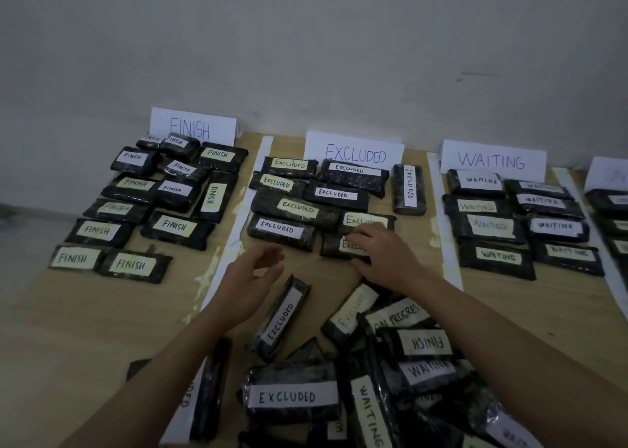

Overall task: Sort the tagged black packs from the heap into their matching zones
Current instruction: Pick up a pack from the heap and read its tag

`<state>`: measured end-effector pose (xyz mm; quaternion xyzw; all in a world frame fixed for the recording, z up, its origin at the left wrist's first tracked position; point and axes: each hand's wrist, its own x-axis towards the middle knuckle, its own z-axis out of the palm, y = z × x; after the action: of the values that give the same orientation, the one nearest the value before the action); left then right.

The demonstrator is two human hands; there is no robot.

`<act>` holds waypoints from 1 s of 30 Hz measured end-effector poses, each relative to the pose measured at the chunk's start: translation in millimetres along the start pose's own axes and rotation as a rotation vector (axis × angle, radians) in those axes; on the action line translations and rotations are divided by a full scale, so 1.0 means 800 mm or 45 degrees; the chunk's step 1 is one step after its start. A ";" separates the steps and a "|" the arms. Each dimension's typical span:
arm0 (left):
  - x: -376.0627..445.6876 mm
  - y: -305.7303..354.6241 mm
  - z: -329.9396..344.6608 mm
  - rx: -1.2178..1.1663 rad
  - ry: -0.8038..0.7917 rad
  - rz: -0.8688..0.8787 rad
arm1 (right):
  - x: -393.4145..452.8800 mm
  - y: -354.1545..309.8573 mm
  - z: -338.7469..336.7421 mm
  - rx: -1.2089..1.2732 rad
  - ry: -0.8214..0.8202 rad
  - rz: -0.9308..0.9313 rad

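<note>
My right hand [385, 255] grips the right end of a black pack tagged EXCLUDED [334, 245], which lies at the front of the EXCLUDED zone; fingers lie over its top and the thumb is at its near edge. My left hand [251, 277] hovers open with spread fingers, holding nothing, just left of another EXCLUDED pack [282, 315] that lies apart from the heap. The heap [401, 373] of tagged black packs fills the near right. Three paper signs stand at the back: FINISH [193, 126], EXCLUDED [355, 153] and WAITING [492, 160].
Several packs lie in rows in each zone, split by white tape strips [238, 216]. A fourth zone [608, 206] is cut off at the right edge. Bare wooden table [85, 311] shows at the near left. A grey wall stands behind the signs.
</note>
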<state>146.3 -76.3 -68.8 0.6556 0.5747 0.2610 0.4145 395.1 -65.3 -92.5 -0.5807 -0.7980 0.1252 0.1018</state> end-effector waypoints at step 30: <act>0.008 -0.012 -0.016 -0.558 0.351 -0.204 | 0.034 -0.105 -0.027 0.636 0.060 0.083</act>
<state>132.0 -67.4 -71.5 0.4610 0.6056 0.4324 0.4835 317.8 -62.3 -45.0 -0.5656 -0.7207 0.3081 0.2565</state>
